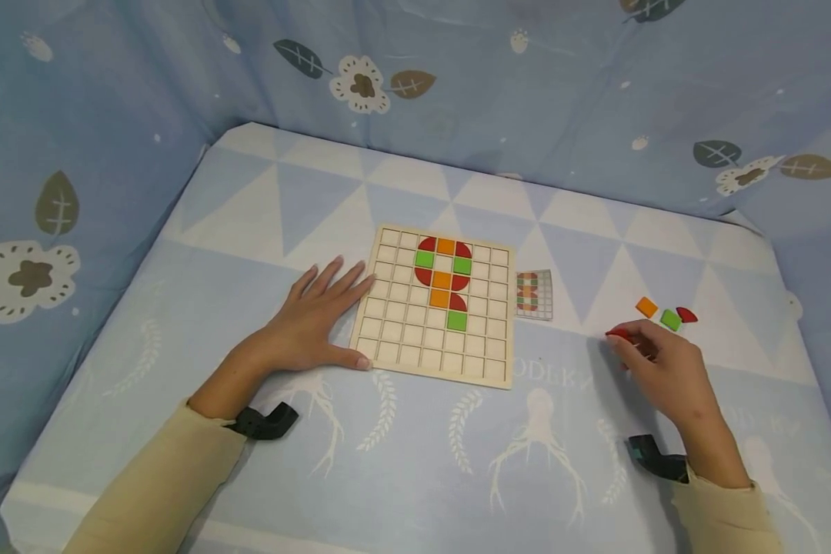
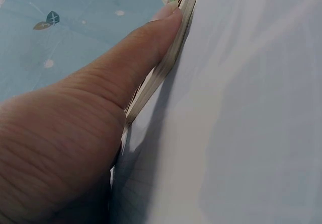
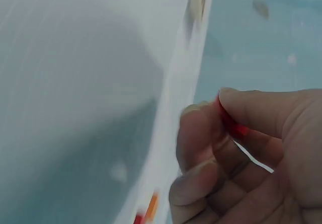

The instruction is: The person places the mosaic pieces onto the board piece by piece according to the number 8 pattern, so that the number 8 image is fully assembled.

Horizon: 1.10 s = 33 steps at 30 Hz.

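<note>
A wooden grid board (image 1: 402, 335) lies mid-table, with red quarter-circle, orange square and green square pieces in its upper middle cells. My left hand (image 1: 312, 323) is spread flat along its left side, fingertips and thumb at the edge. In the left wrist view the thumb (image 2: 136, 53) lies against the board's rim. Off to the right, my right hand (image 1: 668, 373) pinches a small red piece (image 3: 230, 121) between thumb and fingers, which partly cover it. Just beyond that hand lie an orange square (image 1: 647, 307), a green square (image 1: 670, 319) and a red quarter-circle (image 1: 686, 315).
A small pattern card (image 1: 542, 295) with a coloured grid picture sits against the board's right edge. The table wears a blue and white printed cover (image 1: 415, 477). Blue patterned fabric (image 1: 457, 92) hangs behind and at both sides. Dark camera mounts (image 1: 266, 422) are on both wrists.
</note>
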Motion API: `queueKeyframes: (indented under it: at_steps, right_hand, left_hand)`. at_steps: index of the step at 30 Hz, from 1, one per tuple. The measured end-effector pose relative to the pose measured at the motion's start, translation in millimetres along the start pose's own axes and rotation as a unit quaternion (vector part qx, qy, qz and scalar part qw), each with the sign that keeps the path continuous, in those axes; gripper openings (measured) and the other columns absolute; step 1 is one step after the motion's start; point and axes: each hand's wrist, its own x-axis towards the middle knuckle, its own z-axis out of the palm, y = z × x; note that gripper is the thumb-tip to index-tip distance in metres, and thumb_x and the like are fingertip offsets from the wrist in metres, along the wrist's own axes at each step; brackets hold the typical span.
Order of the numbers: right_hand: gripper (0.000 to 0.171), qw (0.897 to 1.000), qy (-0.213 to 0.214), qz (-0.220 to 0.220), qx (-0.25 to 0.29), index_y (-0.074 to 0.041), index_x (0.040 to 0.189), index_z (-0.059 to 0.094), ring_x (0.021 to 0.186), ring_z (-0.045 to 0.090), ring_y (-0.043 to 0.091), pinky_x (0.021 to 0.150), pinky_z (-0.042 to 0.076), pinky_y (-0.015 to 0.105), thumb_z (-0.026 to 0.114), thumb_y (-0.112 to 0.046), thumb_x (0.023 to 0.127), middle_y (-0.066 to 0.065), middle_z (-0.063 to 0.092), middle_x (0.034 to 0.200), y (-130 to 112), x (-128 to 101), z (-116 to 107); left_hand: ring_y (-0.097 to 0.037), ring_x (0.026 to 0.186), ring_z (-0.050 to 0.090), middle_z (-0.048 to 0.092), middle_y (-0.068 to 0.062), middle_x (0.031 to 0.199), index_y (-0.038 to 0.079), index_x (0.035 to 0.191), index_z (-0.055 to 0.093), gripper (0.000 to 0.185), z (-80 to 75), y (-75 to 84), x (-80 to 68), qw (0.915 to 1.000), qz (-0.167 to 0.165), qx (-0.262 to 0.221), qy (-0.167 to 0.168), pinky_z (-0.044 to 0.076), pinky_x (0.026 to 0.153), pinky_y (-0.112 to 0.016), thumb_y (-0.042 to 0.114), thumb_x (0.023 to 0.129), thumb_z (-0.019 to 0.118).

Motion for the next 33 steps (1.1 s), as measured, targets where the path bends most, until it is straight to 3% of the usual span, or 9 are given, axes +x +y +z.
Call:
queueKeyframes:
  at_steps: [5,9,18,33]
  right_hand:
    - [0.02,0.995,-0.043,-0.087,0.009,-0.01,0.111,0.07,0.068,0.057,0.011,0.059,0.048,0.021,0.06,-0.02,0.097,0.0,0.068,0.089,-28,3,18]
    - [0.016,0.989,-0.079,-0.122,0.022,-0.013,0.108,0.071,0.071,0.058,0.009,0.062,0.049,0.023,0.064,-0.017,0.094,-0.004,0.069,0.093,-48,4,33]
    - [0.018,0.978,-0.133,-0.138,0.078,-0.017,0.106,0.063,0.062,0.055,0.008,0.057,0.045,0.024,0.071,-0.016,0.089,-0.006,0.063,0.071,-84,11,56]
    - [0.012,0.964,-0.157,-0.183,0.108,-0.022,0.106,0.067,0.065,0.052,0.008,0.058,0.044,0.025,0.064,-0.019,0.095,-0.009,0.063,0.079,-114,17,80]
  left_hand:
    - [-0.026,0.147,-0.012,-0.003,0.001,0.162,0.027,0.157,0.007,0.116,0.4,-0.2,1.9,1.0,0.001,-0.003,0.001,-0.004,0.113,-0.055,0.082,0.068,0.059]
    - [-0.026,0.147,-0.012,-0.003,0.001,0.162,0.027,0.157,0.007,0.116,-0.2,0.0,2.7,1.0,0.001,-0.005,-0.001,-0.004,0.113,-0.055,0.082,0.069,0.058]
    - [-0.027,0.147,-0.012,-0.002,0.0,0.162,0.026,0.157,0.007,0.117,-1.2,1.7,2.1,1.0,0.0,-0.005,-0.004,-0.004,0.113,-0.055,0.08,0.068,0.06]
    - [-0.026,0.146,-0.013,-0.003,0.001,0.162,0.026,0.157,0.006,0.116,-1.0,2.9,2.5,1.0,0.005,-0.001,-0.002,-0.005,0.113,-0.054,0.082,0.069,0.058]
